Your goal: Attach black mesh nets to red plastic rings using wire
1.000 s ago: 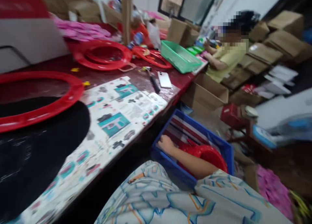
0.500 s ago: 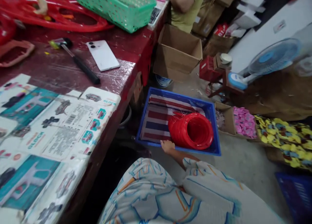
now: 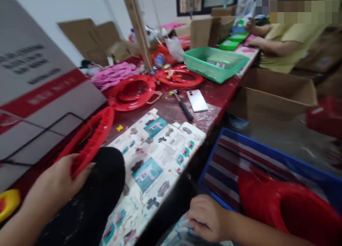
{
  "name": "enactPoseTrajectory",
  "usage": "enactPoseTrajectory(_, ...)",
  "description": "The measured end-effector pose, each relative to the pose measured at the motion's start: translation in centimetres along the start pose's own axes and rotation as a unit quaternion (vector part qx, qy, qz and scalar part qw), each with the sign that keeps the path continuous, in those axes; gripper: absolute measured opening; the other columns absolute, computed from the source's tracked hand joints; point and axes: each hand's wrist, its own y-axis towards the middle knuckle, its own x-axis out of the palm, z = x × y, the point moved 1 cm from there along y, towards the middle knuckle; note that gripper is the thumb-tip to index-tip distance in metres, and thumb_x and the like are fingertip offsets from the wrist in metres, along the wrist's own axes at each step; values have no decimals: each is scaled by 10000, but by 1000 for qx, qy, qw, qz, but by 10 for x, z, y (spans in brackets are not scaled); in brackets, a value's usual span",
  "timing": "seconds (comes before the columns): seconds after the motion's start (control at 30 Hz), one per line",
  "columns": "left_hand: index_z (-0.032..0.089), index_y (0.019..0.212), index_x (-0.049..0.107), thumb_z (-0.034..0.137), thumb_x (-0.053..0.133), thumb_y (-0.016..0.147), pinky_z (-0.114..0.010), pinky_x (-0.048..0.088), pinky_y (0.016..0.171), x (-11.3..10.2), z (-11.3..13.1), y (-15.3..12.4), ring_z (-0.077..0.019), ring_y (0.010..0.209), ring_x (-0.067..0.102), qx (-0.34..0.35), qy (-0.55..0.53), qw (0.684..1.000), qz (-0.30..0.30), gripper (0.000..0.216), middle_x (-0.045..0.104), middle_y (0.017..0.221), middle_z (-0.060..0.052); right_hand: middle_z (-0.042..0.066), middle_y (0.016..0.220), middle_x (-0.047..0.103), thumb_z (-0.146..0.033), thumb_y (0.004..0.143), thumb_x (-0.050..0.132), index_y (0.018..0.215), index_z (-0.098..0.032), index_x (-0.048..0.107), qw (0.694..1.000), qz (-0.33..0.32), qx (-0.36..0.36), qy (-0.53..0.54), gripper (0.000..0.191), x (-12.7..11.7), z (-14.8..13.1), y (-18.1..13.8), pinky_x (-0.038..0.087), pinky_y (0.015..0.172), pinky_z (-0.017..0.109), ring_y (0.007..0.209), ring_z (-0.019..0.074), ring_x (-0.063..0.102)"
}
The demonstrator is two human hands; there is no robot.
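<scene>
Your right hand has come out of the blue crate to your lap, grip can't tell, while your left hand clamps the red ring by its near rim, tilted, likely to clear the bench.

Cluttered workroom: a long table with a dark red top runs along a white wall.
Flattened cardboard leans against the wall on the left, and a slanting wooden post rises over the far part of the table. At the far end, a dark-framed window with a grille lets in pale daylight. To the right of the table, an open cardboard box stands on the grey floor.
</scene>
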Motion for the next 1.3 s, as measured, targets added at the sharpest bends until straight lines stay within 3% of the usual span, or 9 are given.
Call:
enactPoseTrajectory(0.1,205,843,592,597,655,718,-312,397,563,2,5,-7,-221,629,561,75,78,994,28,416,590,705,-24,94,972,634,-422,761,706,1099,-183,581,981,121,-21,153,433,-36,-26,91,466,835,340,900,188,589)
enactPoseTrajectory(0.2,191,885,601,499,646,771,-307,435,608,7,30,-15,-223,688,597,183,138,972,53,331,640,769,-53,97,1169,565,-602,576,796,1238,-236,466,874,153,62,456,826,-60,-47,185,475,901,378,1056,220,569)
enactPoseTrajectory(0.3,92,982,596,318,597,839,-331,456,603,13,56,-18,-236,670,584,309,219,922,79,267,628,761,-106,30,929,629,-616,627,758,1195,-235,466,769,80,30,633,743,-67,-70,246,529,791,381,847,190,635)
enactPoseTrajectory(0.4,18,1060,568,342,557,867,-360,489,636,18,67,-19,-257,719,590,321,224,917,75,377,627,805,-148,-56,689,587,-560,812,616,1140,-234,487,731,91,-9,677,480,-69,-82,264,547,637,323,580,125,603)
enactPoseTrajectory(0.57,83,1198,540,425,602,840,-464,472,868,1,62,-31,-321,993,582,285,193,935,88,499,624,1080,-176,-66,552,571,-426,795,675,1071,-179,552,774,67,-48,628,390,-88,-71,252,481,418,248,379,103,520)
enactPoseTrajectory(0.67,158,1096,593,368,707,762,-519,419,955,-19,49,-26,-322,1029,565,80,55,982,162,411,618,1062,-135,-34,572,610,-360,764,716,1060,-161,576,796,41,-51,602,383,-99,-65,241,472,409,236,398,116,556)
enactPoseTrajectory(0.77,199,1056,577,459,780,657,-568,408,974,-26,35,-6,-314,1009,574,-135,-169,958,189,517,614,1034,-100,-41,574,607,-371,777,703,1074,-185,576,812,29,-56,581,373,-98,-67,227,482,427,239,411,113,563)
enactPoseTrajectory(1.0,188,1184,478,454,742,717,-391,547,813,-20,32,24,-233,886,684,-161,-391,885,197,599,689,868,-52,-13,594,610,-432,777,701,934,-191,571,866,33,-47,497,316,-86,-79,189,465,467,249,453,113,561)
enactPoseTrajectory(1.3,203,929,638,353,682,789,-149,376,395,-63,37,-38,-45,413,434,-186,-541,794,204,210,462,549,77,4,594,603,-401,818,660,842,-196,594,897,137,-53,418,216,-105,-73,165,445,476,278,481,135,562)
